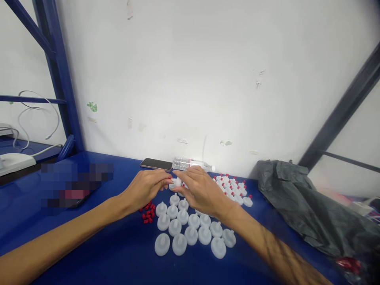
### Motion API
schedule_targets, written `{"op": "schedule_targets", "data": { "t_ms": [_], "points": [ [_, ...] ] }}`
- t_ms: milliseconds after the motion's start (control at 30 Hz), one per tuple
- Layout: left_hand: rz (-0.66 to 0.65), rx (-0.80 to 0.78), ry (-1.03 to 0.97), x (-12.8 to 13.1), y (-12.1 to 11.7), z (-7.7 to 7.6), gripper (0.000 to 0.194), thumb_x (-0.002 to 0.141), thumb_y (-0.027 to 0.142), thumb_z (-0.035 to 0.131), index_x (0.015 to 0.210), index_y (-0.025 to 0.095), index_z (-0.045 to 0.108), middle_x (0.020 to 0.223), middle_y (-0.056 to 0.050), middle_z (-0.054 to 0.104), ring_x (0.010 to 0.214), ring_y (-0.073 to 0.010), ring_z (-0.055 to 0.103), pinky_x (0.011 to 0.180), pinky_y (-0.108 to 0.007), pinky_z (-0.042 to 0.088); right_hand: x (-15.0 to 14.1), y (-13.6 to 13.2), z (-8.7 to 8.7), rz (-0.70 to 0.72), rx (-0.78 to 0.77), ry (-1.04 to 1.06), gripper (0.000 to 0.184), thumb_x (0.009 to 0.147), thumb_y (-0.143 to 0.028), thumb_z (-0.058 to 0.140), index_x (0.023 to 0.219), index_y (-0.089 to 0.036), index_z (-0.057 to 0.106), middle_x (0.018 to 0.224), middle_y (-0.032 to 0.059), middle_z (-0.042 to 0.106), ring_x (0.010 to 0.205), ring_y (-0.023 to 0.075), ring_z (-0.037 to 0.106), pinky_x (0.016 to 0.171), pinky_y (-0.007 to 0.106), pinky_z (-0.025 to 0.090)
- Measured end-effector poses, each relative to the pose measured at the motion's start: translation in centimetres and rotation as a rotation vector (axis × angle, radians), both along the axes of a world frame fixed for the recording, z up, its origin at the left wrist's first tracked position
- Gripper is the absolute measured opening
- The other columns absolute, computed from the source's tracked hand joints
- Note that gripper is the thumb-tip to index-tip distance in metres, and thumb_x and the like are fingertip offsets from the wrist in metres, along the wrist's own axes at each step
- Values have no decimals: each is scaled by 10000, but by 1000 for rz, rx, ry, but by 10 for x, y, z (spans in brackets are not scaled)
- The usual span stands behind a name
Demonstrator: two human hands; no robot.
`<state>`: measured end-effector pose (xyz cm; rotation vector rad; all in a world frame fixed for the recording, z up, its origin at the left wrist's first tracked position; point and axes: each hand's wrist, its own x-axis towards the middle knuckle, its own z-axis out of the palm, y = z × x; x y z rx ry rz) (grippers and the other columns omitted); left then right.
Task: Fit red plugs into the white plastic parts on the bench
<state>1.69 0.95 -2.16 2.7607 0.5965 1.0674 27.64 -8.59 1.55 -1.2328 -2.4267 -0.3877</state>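
Observation:
My left hand (148, 185) pinches a small red cap (171, 180) at the spout tip of a white nozzle lid (177, 182). My right hand (202, 192) grips that lid from the other side, its fingers partly covering it. The two hands meet above the blue table. Below them stand several translucent white nozzle lids (183, 216) with bare spouts. Beside these, under my left wrist, lies a loose pile of small red caps (147, 213). Beyond my right hand sit several white lids with red caps on their spouts (237, 190).
Against the wall lie a dark phone (156, 164) and a clear plastic bottle (192, 164) on its side. A grey plastic bag (297, 206) covers the right of the blue table (118, 253). At left are a blurred-out object (75, 190) and a white power strip (16, 162).

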Motion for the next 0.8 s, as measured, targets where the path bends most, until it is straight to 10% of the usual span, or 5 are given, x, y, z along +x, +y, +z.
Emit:
{"op": "schedule_targets", "data": {
  "t_ms": [433, 800],
  "points": [
    [-48, -150, -107, 6, -12, 0, 413, 1200, 173, 583, 801, 262, 646, 680, 36, 724, 602, -169, 656, 689, -290, 489, 8, 11, -17, 144, 223, -32, 276, 1309, -302, 737, 1560, -295, 852, 1263, 132, 978, 1117, 359, 924, 1126, 556, 786],
    [104, -367, -146, 5, -5, 26, 465, 1195, 585, 688, 1062, 221, 945, 902, -47, 918, 729, -234, 772, 723, -348, 547, 7, 6, -4, -45, 209, 75, 461, 1321, -369, 721, 1751, -207, 688, 1297, 154, 999, 1214, 368, 961, 1327, 627, 681]
  ]
}}
